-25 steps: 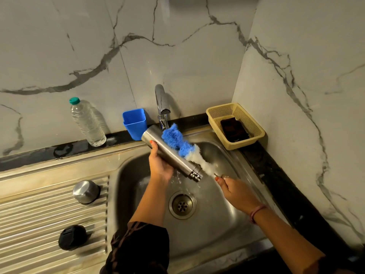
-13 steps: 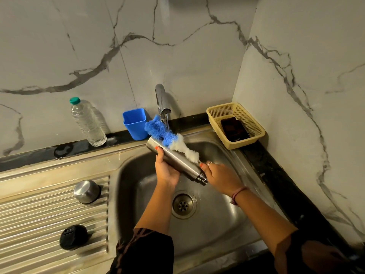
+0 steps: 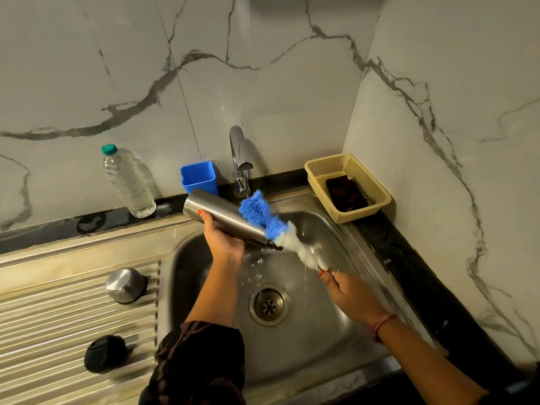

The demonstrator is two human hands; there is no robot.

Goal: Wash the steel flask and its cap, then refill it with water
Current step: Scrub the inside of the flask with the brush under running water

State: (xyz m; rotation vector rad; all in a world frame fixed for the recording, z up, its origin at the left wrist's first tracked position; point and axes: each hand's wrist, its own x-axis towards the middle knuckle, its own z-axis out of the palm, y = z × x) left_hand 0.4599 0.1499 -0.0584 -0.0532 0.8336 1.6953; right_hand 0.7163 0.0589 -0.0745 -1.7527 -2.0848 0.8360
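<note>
My left hand (image 3: 222, 240) grips the steel flask (image 3: 225, 218) over the sink (image 3: 295, 355), tilted with its mouth pointing down to the right. A bottle brush (image 3: 271, 225) with a blue tip and white bristles lies along the outside of the flask's right side. My right hand (image 3: 349, 290) holds the brush by its handle, lower right of the flask. Water drips from the flask's mouth into the basin. The steel cap (image 3: 126, 285) and a black inner lid (image 3: 104, 353) rest on the ribbed drainboard at the left.
The tap (image 3: 240, 159) stands behind the flask. A blue plastic cup (image 3: 199, 177) and a clear water bottle (image 3: 127, 182) stand on the ledge at the back left. A beige basket (image 3: 349, 188) with a dark scrubber sits in the right corner. The drain (image 3: 268, 305) lies below.
My right hand has pulled back down and to the right, drawing the brush along the flask toward its mouth. The flask has tilted slightly and shifted left.
</note>
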